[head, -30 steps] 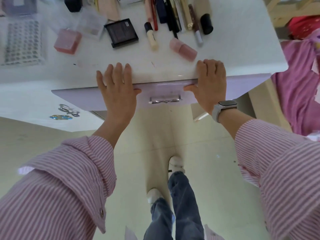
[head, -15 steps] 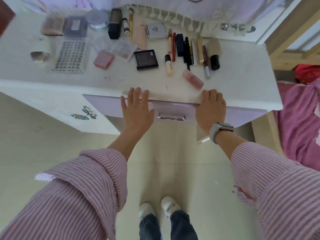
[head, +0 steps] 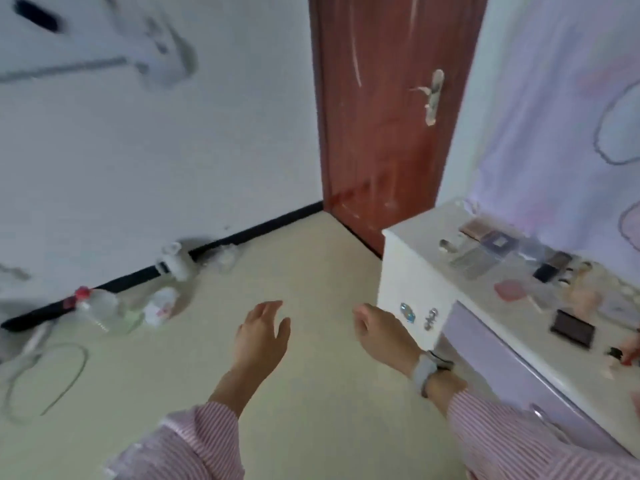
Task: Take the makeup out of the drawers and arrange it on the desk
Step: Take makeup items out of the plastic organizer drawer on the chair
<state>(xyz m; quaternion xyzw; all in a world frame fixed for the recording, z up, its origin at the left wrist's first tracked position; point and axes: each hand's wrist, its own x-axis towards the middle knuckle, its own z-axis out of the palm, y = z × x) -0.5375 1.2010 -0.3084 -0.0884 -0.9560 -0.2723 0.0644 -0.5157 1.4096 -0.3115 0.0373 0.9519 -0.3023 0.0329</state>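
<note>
While both hands pressed on the drawer front a moment ago, the left hand (head: pixel 261 336) and right hand (head: pixel 381 336) now hang free, each grip apart and empty; the makeup (head: pixel 571 329) lies on the surface (head: pixel 420 233), so the arranging seems finished.

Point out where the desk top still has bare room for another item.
Bare: the desk corner nearest the door, and the front strip between the pink compact and black palette. Crowded: along the back wall. Both hands hang empty over the floor.
</note>
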